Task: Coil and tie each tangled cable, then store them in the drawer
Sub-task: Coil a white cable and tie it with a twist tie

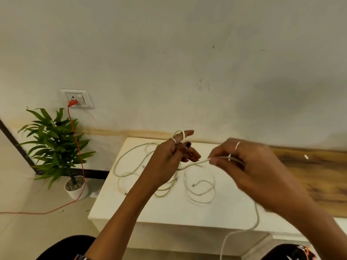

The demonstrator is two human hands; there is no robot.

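Observation:
A long white cable runs between both hands above a white table. My left hand is raised, with a loop of the cable wound around its index finger and the other fingers curled on the strand. My right hand pinches the same cable between thumb and fingertips, a little to the right. From there the cable drops past the table's front edge. More tangled loops of white cable lie on the tabletop under the hands. No drawer is in view.
A wooden surface adjoins the table on the right, against the wall. A potted plant stands on the floor at the left. An orange cord runs from a wall socket down across the floor.

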